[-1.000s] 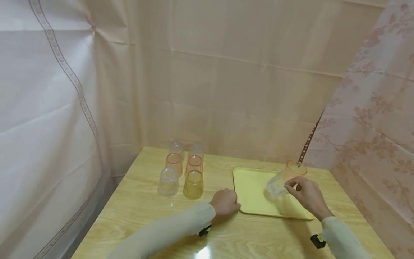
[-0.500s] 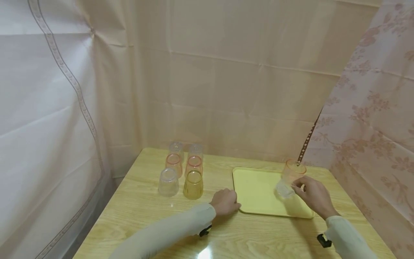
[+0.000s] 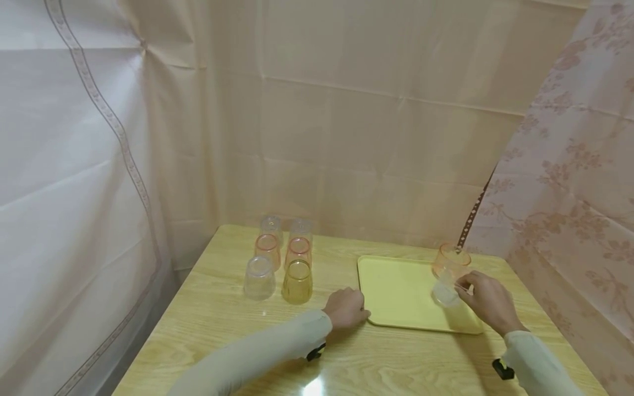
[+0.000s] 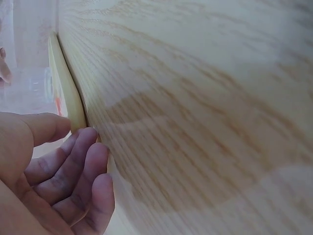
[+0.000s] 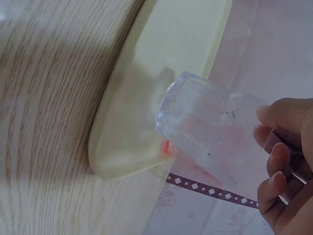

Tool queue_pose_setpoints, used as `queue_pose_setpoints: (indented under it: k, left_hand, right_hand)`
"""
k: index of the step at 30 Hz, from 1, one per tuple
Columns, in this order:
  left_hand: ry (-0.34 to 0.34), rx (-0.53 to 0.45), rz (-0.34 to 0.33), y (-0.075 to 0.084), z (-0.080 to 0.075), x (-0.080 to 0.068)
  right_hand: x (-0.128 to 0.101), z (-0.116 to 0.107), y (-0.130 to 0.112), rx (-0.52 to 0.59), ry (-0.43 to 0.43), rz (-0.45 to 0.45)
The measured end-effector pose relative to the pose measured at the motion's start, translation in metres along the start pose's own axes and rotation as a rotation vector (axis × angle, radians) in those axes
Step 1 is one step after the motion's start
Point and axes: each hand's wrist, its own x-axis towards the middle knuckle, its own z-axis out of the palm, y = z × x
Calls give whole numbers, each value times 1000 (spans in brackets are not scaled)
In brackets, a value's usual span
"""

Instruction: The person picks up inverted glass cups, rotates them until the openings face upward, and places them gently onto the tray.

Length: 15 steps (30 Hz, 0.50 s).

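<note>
A plain beige cloth (image 3: 346, 137) hangs behind the worktop (image 3: 396, 363), with a pale cloth (image 3: 74, 192) at the left and a flower-patterned cloth (image 3: 579, 165) at the right. On the worktop's right half lies the yellow tray (image 3: 396, 297), flat.

Two light sleeves reach in from the near side, the left sleeve (image 3: 257, 352) lying across more of the wood than the right sleeve (image 3: 540, 363). The left hand (image 3: 345, 309) is at the tray's near left corner, its fingers curled and the rim pinched between them and the thumb. The right hand (image 3: 485, 300) is above the tray's right side, its fingers pinching the held cup (image 5: 210, 122) by the rim. That cup is clear and tilted, its base towards the tray; whether base and tray touch cannot be told.

The orange cup (image 3: 452, 261) stands at the tray's far right corner, just behind the held cup. Well apart, left of the tray, six cups stand in three pairs: two clear back cups (image 3: 271, 226), two pink cups (image 3: 268, 253), then a clear front cup (image 3: 260, 280) beside a yellow cup (image 3: 297, 283).

A small black block (image 3: 315, 352) sits under the left sleeve's cuff.
</note>
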Motion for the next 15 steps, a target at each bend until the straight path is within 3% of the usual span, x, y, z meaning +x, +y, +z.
queue_pose_setpoints:
  k: [15]
  left_hand:
    - [-17,-7,-1,-1,-3,2]
  right_hand:
    - [-2,3,10,-29,-23,3]
